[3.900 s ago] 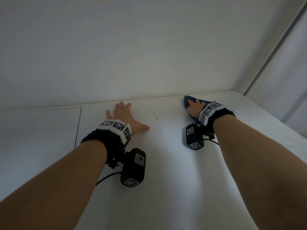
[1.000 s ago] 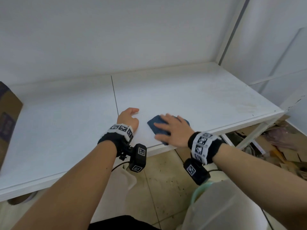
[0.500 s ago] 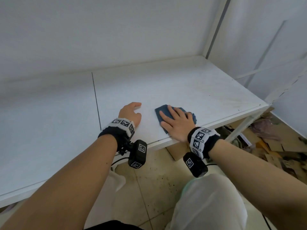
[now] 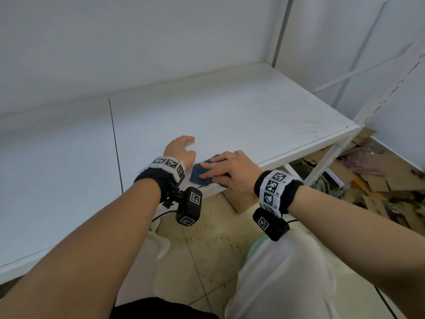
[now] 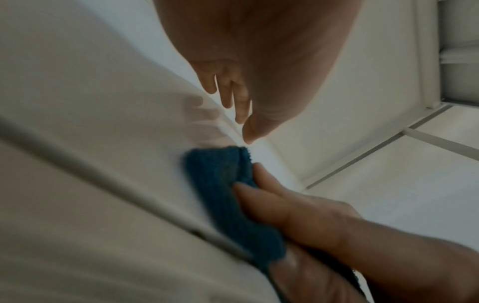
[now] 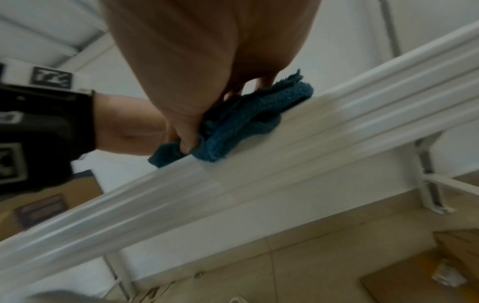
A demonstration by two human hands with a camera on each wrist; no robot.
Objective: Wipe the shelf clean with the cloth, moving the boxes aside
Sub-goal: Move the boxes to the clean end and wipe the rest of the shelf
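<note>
Blue terry cloth (image 4: 202, 172) lies bunched at the front edge of the white shelf (image 4: 230, 111), and my right hand (image 4: 232, 172) presses it there, fingers (image 4: 211, 168) flat on top while my thumb curls round the part that hangs over the lip, as the right wrist view shows. My left hand (image 4: 180, 149) rests just beside it on the shelf, fingers loosely bent and apart, holding nothing. I judge I am in the wiping step, working along the front edge. Grey smudges (image 4: 305, 125) show toward the far right corner, so the next move, I think, calls for sliding the cloth that way under steady pressure without letting it slip off the lip. No boxes stand on the part of the shelf in the head view; the right wrist view shows a brown cardboard box (image 6: 51, 196) off to the left, though I cannot tell whether it holds anything. Flattened cardboard (image 4: 379, 187) litters the tiled floor (image 4: 207, 249) under the shelf.
</note>
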